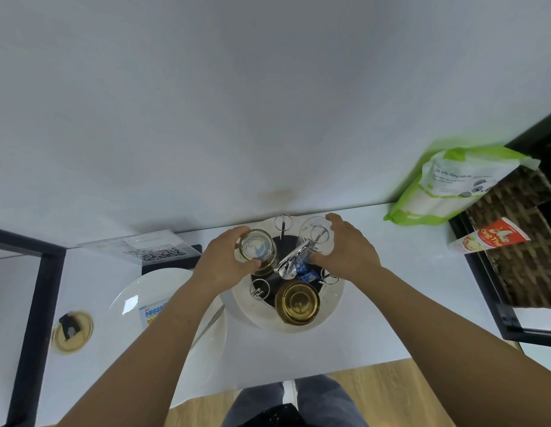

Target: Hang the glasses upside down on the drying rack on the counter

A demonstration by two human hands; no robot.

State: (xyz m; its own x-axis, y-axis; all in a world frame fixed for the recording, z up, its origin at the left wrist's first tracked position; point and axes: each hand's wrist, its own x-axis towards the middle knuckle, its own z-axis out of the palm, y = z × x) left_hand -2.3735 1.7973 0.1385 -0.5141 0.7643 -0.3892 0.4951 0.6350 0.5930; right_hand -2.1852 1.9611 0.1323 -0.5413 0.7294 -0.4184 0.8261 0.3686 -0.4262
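Note:
A round white drying rack (329, 312) with chrome ring-topped pegs and a chrome centre handle (291, 260) stands on the white counter. My left hand (220, 266) is shut on an upturned clear glass (256, 248) over the rack's left side. My right hand (349, 251) grips a second clear glass (314, 238), upside down over a peg at the rack's back right. An amber-tinted glass (297, 302) hangs upside down at the rack's front. Empty pegs stand at the back (282, 222) and front left (259, 289).
A white plate (135, 303) holding a snack packet and a spoon lies left of the rack. A QR-code stand (157, 252) sits behind it. A round lid (72, 332) lies at far left. A green-white bag (453, 186) and a red carton (490, 240) are at right.

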